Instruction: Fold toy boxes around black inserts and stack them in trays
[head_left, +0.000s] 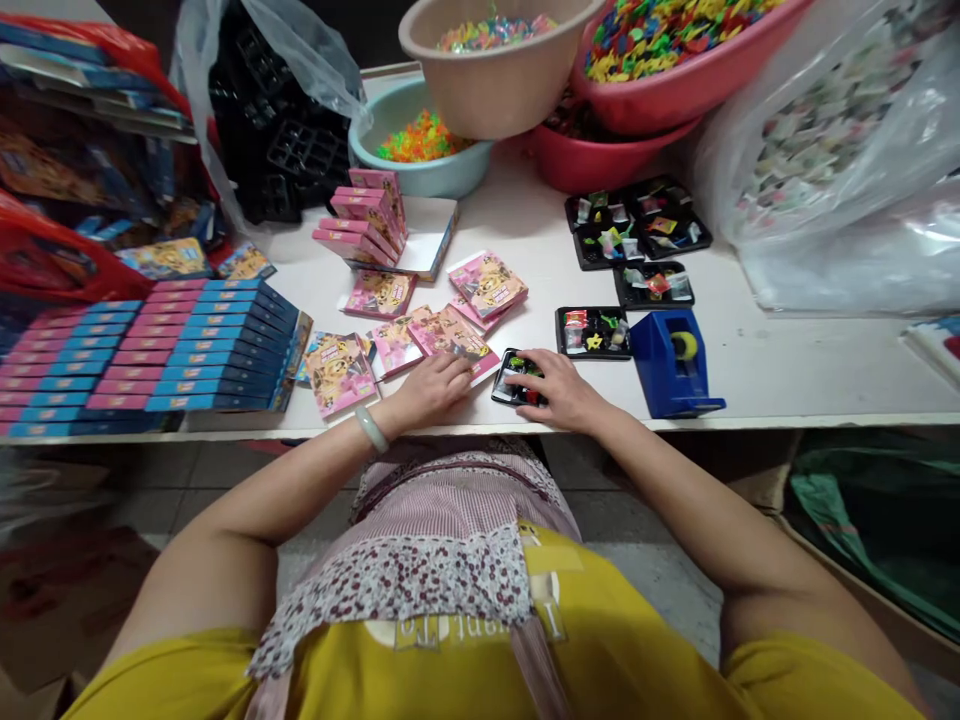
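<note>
"At the near edge of a white table, what are the two hands doing?"

"The left hand, palm down, rests on a pink box with its fingers close together. I cannot tell whether it grips the box. A pale green bracelet circles that wrist."

"And the other?"

"The right hand has its fingers spread over a small black tray, touching it. The tray lies flat near the table's front edge, between the hands. It holds small items, one green and one red; the fingers hide the rest."

"What is close by?"

"Right of that hand, a filled black tray sits just beside a blue tape dispenser. More filled trays lie farther back. Left of the left hand is another pink box with cartoon pictures; behind the hand, more such boxes lie loosely about, some overlapping."

"What fills the far left?"

"Neat stacks of pink and blue boxes, and behind them a clear bag of black trays."

"And along the back?"

"A light blue basin of orange and green pieces, a beige basin of wrapped bits, and a red basin of multicoloured pieces. On the right, a see-through bag bulges with small packets."
</note>
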